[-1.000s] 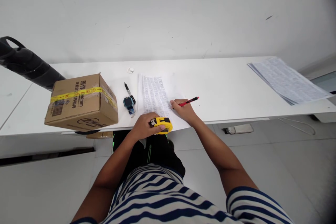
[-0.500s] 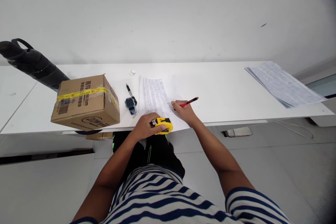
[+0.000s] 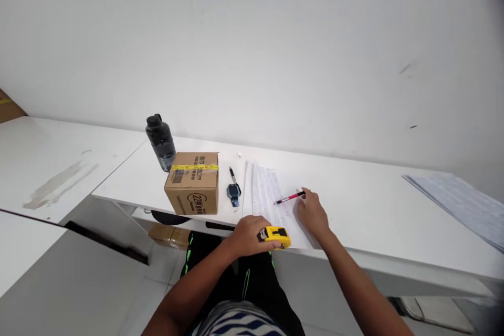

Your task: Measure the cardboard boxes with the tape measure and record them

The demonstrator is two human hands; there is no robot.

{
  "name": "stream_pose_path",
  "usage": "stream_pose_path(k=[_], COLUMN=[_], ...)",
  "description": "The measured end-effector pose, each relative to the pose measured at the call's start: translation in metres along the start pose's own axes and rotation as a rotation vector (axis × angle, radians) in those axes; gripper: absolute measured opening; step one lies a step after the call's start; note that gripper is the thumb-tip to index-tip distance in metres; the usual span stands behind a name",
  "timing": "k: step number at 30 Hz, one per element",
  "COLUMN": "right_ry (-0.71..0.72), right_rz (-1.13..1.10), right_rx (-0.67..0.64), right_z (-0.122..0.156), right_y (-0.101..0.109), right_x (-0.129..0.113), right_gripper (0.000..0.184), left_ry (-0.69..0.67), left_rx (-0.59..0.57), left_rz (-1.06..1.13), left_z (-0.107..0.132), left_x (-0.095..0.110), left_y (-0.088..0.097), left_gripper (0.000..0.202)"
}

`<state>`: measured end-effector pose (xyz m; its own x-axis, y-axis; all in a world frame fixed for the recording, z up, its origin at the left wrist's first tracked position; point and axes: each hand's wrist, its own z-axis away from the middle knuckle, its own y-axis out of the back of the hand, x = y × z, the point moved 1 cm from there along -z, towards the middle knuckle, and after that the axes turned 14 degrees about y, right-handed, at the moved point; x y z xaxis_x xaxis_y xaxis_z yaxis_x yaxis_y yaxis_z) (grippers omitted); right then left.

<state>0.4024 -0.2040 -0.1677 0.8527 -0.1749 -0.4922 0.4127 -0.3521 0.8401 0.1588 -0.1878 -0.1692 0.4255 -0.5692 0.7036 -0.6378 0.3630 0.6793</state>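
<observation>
My left hand (image 3: 248, 234) is closed around a yellow tape measure (image 3: 276, 234) at the near edge of the white table (image 3: 354, 210). A printed sheet of paper (image 3: 268, 194) lies just beyond it. The red pen (image 3: 289, 198) lies on that sheet, and my right hand (image 3: 313, 213) rests on the sheet with its fingertips at the pen's right end; whether the fingers grip the pen does not show.
A cardboard box with yellow tape (image 3: 192, 182) stands left of the sheet, with a black bottle (image 3: 160, 142) behind it. A blue watch (image 3: 233, 191) and a black pen (image 3: 232, 174) lie between box and sheet. A stack of papers (image 3: 460, 202) sits far right.
The camera has tilted up and swung left, so the wall and the left table show. The red pen now lies flat on the sheet instead of held in writing grip.
</observation>
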Motion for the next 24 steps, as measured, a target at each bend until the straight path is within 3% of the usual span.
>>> stream_pose_path(k=[3,6,8,11,13,15,18,20,22,24], right_ry=[-0.024,0.004,0.085,0.333,0.567,0.772,0.910,0.938,0.946,1.014], right_rz=[0.079,0.036,-0.130,-0.595,-0.883,-1.001,-0.907,-0.821,-0.719,-0.666], right_rx=[-0.112,-0.039,0.027,-0.100,-0.303,-0.408,-0.233,-0.045,0.102,0.150], right_z=[-0.005,-0.002,0.008,0.037,0.059,0.075,0.073,0.055,0.031,0.009], right_y=[0.004,0.010,0.015,0.021,0.023,0.025,0.027,0.030,0.037,0.045], right_x=[0.001,-0.012,-0.032,-0.076,-0.111,-0.144,-0.186,-0.207,-0.225,-0.240], right_gripper=[0.056,0.062,0.061,0.055,0.064,0.080,0.080,0.071,0.070,0.074], left_ry=[0.009,-0.025,-0.051,-0.087,-0.140,-0.216,-0.263,-0.148,-0.031,0.080], left_rx=[0.043,0.100,0.162,0.315,0.423,0.514,0.644,0.697,0.664,0.564], left_rz=[-0.040,-0.056,-0.026,0.086,0.195,0.271,0.228,0.114,-0.005,-0.024], left_z=[0.017,0.036,0.048,0.062,0.067,0.069,0.063,0.055,0.048,0.042], left_x=[-0.006,-0.011,-0.010,-0.002,0.008,0.018,0.032,0.038,0.042,0.044], left_y=[0.010,0.022,0.031,0.049,0.065,0.084,0.119,0.146,0.174,0.199], left_gripper=[0.048,0.046,0.047,0.052,0.054,0.055,0.057,0.061,0.073,0.069])
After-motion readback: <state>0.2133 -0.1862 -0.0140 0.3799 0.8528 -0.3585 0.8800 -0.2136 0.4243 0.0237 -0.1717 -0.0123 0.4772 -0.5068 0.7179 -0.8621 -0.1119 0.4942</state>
